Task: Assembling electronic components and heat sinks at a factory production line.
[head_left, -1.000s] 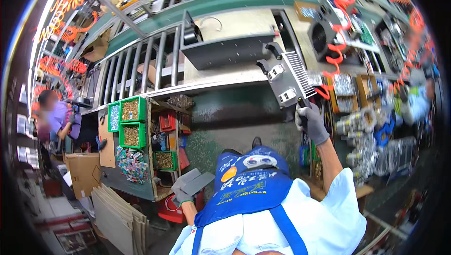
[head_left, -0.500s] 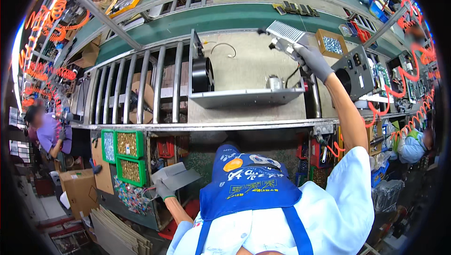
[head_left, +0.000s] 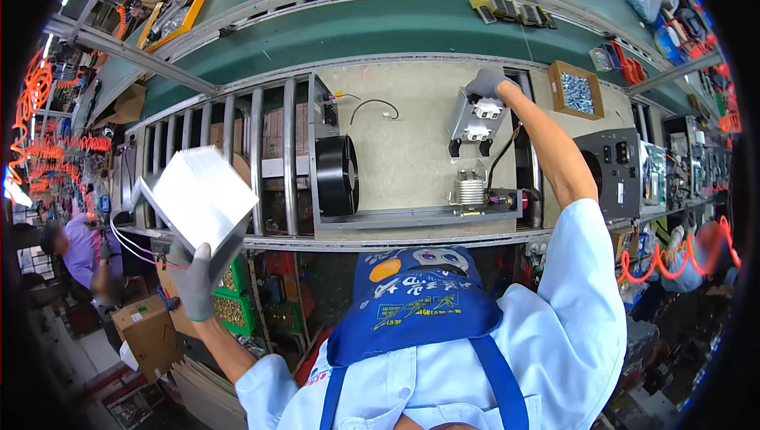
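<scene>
My left hand [head_left: 196,279], in a grey glove, is closed round the lower edge of a silvery bent sheet-metal piece [head_left: 202,192] above the left rollers. Glare hides its surface detail; thin wires [head_left: 131,244] trail beside it. At the far right of the work board, my gloved right hand [head_left: 485,81] grips the top of a finned heat sink [head_left: 479,117] bearing two white blocks and black feet. The feet hang over or touch the board; I cannot tell which. Nearer me lies a grey metal frame [head_left: 412,220] with a black round fan [head_left: 338,175] and a ribbed pale cylinder [head_left: 469,188].
Right of the board are a cardboard box of screws [head_left: 576,91] and a grey panel [head_left: 616,173]. Green bins [head_left: 231,311] of small parts stand below the left edge. Metal rollers [head_left: 257,161] flank the board; a green conveyor [head_left: 356,30] runs behind. Co-workers appear at both sides.
My left hand has raised the sheet-metal piece from beside the green bins to above the rollers. My right hand has brought the heat sink round, so its white blocks now show.
</scene>
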Demonstrator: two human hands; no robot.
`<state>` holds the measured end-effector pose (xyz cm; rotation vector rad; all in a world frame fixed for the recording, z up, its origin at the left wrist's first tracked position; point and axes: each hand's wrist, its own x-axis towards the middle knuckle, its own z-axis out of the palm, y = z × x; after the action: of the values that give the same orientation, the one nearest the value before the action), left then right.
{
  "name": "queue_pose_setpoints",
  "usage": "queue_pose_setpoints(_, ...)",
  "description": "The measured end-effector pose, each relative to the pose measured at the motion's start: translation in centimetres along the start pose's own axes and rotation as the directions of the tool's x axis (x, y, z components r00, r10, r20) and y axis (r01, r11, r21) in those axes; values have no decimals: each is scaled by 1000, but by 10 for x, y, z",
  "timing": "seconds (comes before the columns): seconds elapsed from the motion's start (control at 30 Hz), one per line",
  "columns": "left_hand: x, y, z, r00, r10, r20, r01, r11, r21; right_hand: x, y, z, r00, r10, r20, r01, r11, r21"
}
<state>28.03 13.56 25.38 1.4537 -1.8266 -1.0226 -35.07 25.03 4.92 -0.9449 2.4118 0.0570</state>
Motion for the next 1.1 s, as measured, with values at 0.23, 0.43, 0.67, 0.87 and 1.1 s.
queue_pose_setpoints(0.23,58,144,98,847,63,528,-69,998,-10,64,-36,22,988,-59,140,47,995,88)
queue_pose_setpoints(0.43,99,159,238,458,3,889,-119,991,57,93,-32,50,994,-109,0,107,971,215)
queue_pose_setpoints(0.67,109,111,336,65,-87,994,-311,945,103,56,0,61,926,-309,-216,376,725,578)
queue_pose_setpoints(0.87,107,83,370,-176,-140,974,-452,891,47,-24,0,42,774,-556,-303,479,201,855)
queue_pose_setpoints(1.1,95,37,391,-218,-22,976,-534,839,-101,-43,-16,82,866,-499,34,137,303,943)
